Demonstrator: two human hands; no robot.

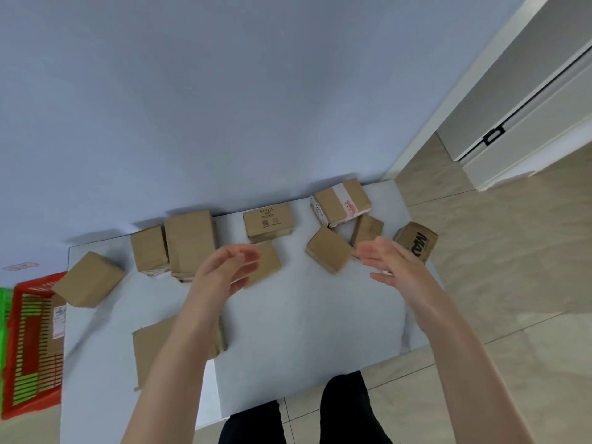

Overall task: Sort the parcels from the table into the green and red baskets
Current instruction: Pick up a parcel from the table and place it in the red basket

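Several brown cardboard parcels lie on the white table [288,315]. My left hand [224,270] hovers with loosely curved fingers over a small parcel [269,261] at the table's middle and holds nothing. My right hand [390,264] is spread open above the table, beside a square parcel [330,249] and a slim one [366,230]. A parcel with a printed label [267,221] and a taped one [342,203] stand at the back. The red basket [32,344] sits on the floor at the left with a parcel [57,322] inside; a strip of the green basket [4,312] shows beside it.
More parcels: two [189,241] side by side at the back left, one [88,280] at the left edge, a flat one [153,350] under my left forearm, one with black letters [418,240] at the right edge. A wall rises behind the table; tiled floor and a white door lie to the right.
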